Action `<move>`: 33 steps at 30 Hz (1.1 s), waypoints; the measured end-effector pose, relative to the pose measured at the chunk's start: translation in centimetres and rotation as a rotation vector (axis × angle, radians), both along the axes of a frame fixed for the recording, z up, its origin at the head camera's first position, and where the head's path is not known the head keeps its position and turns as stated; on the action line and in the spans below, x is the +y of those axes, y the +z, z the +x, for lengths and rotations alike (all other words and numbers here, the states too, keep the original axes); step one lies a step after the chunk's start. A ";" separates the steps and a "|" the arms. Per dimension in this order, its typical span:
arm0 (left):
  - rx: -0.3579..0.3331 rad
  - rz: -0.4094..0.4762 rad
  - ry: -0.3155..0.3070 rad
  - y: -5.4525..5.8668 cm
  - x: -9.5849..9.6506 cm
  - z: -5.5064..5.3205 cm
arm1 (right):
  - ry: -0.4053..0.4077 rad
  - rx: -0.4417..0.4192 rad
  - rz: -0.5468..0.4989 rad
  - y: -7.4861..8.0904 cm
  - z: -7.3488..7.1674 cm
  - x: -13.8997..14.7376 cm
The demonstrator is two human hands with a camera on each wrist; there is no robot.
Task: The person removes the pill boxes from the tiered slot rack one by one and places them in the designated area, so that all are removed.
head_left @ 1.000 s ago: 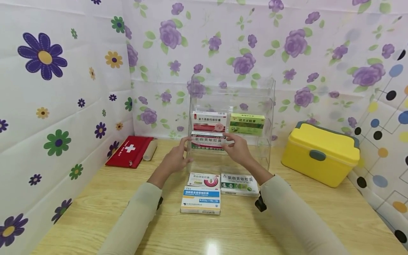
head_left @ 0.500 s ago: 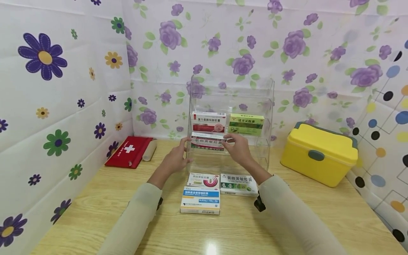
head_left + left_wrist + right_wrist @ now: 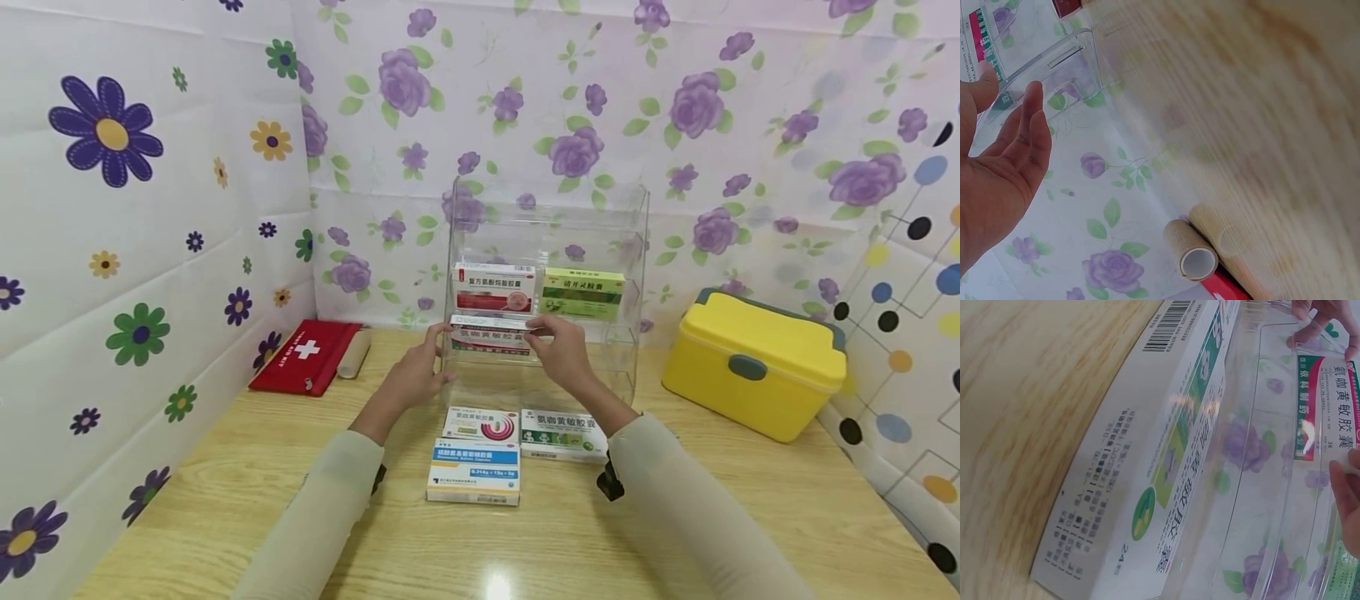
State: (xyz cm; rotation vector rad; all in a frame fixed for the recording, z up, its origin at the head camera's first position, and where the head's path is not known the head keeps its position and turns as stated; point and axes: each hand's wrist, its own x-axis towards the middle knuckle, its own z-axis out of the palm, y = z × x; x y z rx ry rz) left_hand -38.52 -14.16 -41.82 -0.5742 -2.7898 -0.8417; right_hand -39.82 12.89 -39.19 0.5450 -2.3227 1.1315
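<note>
A white, red and green medicine box sits in a lower tier of the clear acrylic rack, top face showing. My right hand pinches its right end; in the right wrist view my thumb lies against that end. My left hand is at the rack's left side, index fingertip touching the box's left corner. In the left wrist view the other fingers of my left hand are loosely bent outside the rack wall. A red-and-white box and a green box stand in the tier above.
Three boxes lie before the rack: pink-and-white, blue-and-white and green-and-white. A red first aid pouch and a beige roll lie left. A yellow case stands right.
The held box has tilted and dropped slightly in its tier; more of its top face shows and less of its front. Both hands stay almost in place.
</note>
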 end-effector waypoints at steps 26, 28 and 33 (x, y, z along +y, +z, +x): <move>-0.023 0.003 0.008 0.0 0.2 -0.1 | -0.022 0.006 -0.090 0.6 0.6 0.6; -0.024 0.004 0.006 0.0 0.3 -0.1 | -0.025 0.002 -0.090 0.8 0.7 0.6; -0.017 -0.004 0.007 -0.1 0.2 -0.1 | -0.019 -0.003 -0.102 1.3 1.1 0.8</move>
